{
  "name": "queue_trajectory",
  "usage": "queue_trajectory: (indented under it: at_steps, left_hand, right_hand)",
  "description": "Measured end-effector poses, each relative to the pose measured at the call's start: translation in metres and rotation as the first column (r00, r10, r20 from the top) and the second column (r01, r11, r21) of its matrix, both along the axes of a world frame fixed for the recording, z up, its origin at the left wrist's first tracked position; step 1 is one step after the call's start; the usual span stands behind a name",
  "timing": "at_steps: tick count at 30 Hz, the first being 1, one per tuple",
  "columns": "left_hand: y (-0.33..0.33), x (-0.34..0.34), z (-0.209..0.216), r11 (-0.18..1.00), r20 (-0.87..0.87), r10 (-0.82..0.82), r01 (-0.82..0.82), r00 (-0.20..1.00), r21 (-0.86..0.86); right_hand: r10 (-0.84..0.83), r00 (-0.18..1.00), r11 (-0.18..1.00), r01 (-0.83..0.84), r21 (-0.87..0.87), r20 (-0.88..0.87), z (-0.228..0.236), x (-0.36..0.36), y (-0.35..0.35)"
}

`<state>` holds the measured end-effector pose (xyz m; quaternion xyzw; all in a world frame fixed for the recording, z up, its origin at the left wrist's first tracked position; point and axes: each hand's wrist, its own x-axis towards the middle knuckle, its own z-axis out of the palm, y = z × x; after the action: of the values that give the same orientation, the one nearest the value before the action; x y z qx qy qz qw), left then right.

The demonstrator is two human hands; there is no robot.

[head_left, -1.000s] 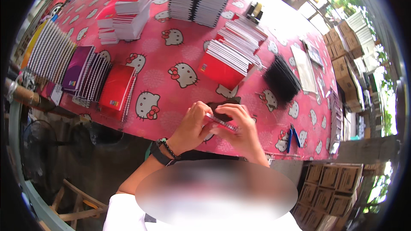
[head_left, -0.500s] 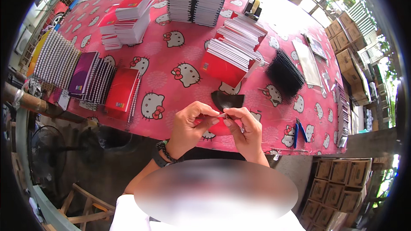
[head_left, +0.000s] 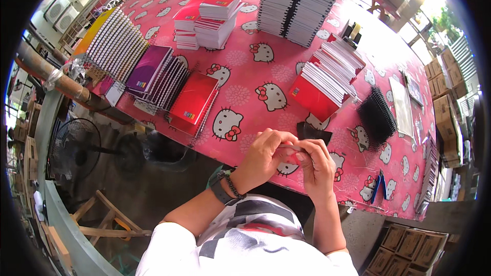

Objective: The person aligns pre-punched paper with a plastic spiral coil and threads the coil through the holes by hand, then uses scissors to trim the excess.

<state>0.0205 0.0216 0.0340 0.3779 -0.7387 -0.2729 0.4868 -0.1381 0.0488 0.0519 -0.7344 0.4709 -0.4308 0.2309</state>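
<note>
A pink patterned counter (head_left: 250, 120) fills the open-sided workshop. At its far side stand tall spiral-bound stacks (head_left: 279, 5); to the right lie a pile of red notebooks (head_left: 318, 89) and black coils (head_left: 377, 117), with a stretch of patterned cover reaching left to another red notebook (head_left: 195, 99). The left hand (head_left: 267, 154) and right hand (head_left: 318, 162) meet over the near edge, a dark scrap (head_left: 314, 133) just beyond and blue pliers (head_left: 379, 188) rightward. Their fingers pinch a small thin piece (head_left: 290, 146), mostly hidden; this looks like close two-handed handling, calling for steady fingertips.
</note>
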Motion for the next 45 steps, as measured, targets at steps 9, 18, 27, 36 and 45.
queue_trajectory:
  at_steps: [9,18,27,36,45]
  left_hand:
    - [-0.117,0.137,0.029,0.966,0.597,0.255,-0.17,0.761,-0.196]
    - [-0.138,0.01,0.007,0.889,0.419,0.243,-0.028,0.875,-0.457]
    - [-0.167,-0.103,-0.041,0.804,0.444,-0.048,0.298,0.895,-0.514]
    - [-0.107,-0.045,0.018,0.924,0.31,-0.226,0.304,0.923,-0.233]
    - [-0.027,-0.022,-0.023,0.946,0.705,-0.031,0.248,0.709,-0.208]
  right_hand:
    - [-0.227,0.774,0.972,0.217,-0.089,-0.591,-0.071,-0.074,-0.016]
    - [-0.415,0.865,0.91,0.389,-0.147,-0.282,-0.065,-0.116,-0.016]
    - [-0.68,0.377,0.689,0.622,-0.372,-0.628,-0.093,-0.209,-0.076]
    - [-0.628,0.439,0.756,0.538,-0.372,-0.643,-0.085,-0.203,-0.064]
    - [-0.554,0.409,0.778,0.563,-0.278,-0.725,-0.078,-0.199,-0.066]
